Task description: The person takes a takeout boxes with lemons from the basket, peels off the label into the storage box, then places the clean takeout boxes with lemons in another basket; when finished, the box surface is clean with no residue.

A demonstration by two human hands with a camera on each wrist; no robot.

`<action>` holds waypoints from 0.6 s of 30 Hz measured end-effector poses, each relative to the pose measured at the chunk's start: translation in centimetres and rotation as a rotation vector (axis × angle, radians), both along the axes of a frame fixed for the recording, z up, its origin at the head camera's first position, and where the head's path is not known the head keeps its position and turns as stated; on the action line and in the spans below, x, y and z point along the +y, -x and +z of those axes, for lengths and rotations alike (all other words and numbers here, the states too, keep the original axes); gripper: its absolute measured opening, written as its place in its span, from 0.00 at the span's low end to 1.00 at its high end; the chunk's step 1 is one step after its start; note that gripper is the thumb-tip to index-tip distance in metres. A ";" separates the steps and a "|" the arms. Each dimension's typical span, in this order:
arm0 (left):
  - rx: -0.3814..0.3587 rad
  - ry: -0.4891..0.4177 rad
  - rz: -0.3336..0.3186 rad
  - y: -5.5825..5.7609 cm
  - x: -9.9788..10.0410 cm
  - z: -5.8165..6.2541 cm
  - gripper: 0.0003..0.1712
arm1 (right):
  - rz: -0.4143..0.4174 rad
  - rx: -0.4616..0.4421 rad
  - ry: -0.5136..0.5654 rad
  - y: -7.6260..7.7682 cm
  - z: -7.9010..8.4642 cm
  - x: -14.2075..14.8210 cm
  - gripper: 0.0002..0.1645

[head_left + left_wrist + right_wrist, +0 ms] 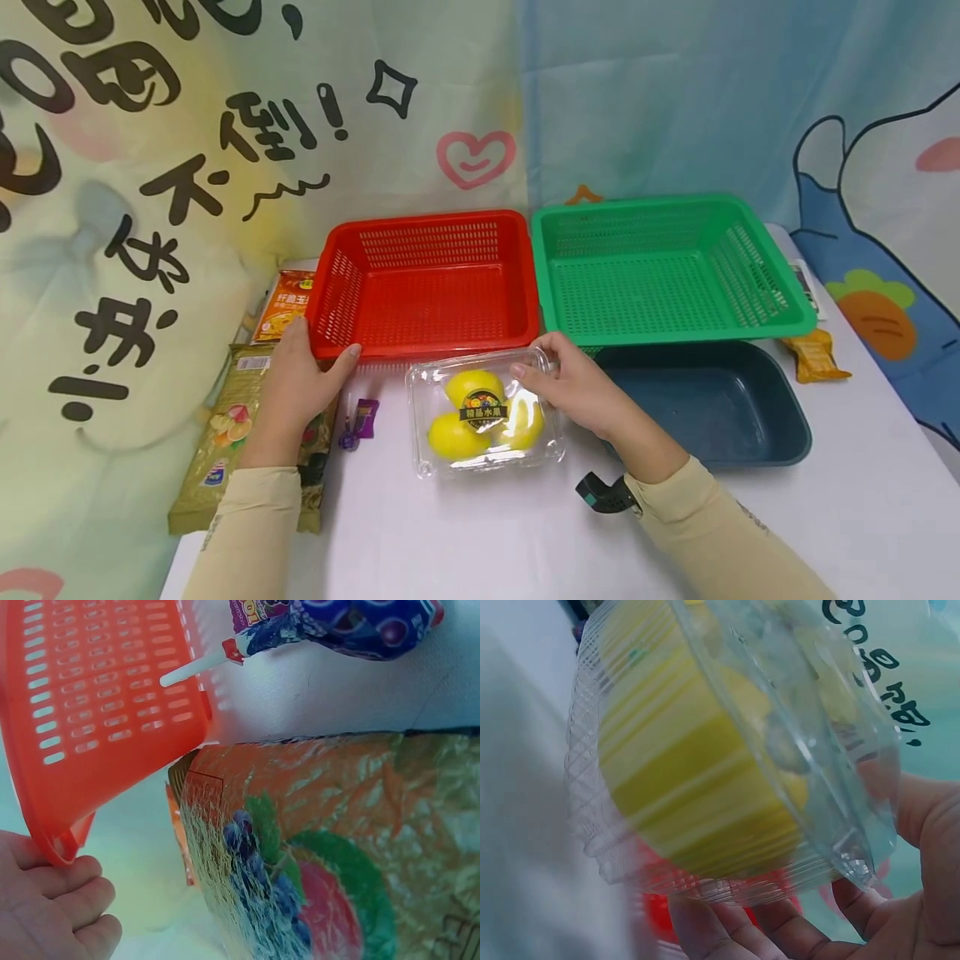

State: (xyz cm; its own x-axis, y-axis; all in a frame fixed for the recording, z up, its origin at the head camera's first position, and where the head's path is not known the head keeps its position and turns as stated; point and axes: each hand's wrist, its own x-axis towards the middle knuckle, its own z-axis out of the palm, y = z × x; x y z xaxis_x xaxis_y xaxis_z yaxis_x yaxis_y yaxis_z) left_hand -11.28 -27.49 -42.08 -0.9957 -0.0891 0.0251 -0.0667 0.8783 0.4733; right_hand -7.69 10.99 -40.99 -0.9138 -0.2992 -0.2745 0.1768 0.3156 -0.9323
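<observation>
My right hand (pixel 573 383) grips the right side of a clear plastic box (pixel 420 400) with three yellow lemons (pixel 457 436) inside and a dark fruit label on its lid. In the right wrist view the fingers (pixel 780 930) reach under the box and the thumb lies at its lid side; the box is tilted there. At the front left corner of a red plastic basket (pixel 427 308), my left hand (pixel 296 387) holds the rim. Its fingers (pixel 82 896) curl about the corner in the left wrist view. No items show in the basket.
A green basket (pixel 630 292) stands right of the red one, with a dark blue tub (pixel 697 408) before it. Gold fruit-printed bags (pixel 217 450) and an orange snack packet (pixel 288 304) lie left. Near them are a lollipop (pixel 348 437) and a purple sweet (pixel 366 418). An orange-yellow packet (pixel 816 357) lies right.
</observation>
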 end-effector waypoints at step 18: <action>-0.028 -0.011 0.013 -0.1 0.2 0.3 0.55 | -0.055 -0.011 -0.028 -2.3 -3.5 -1.0 0.30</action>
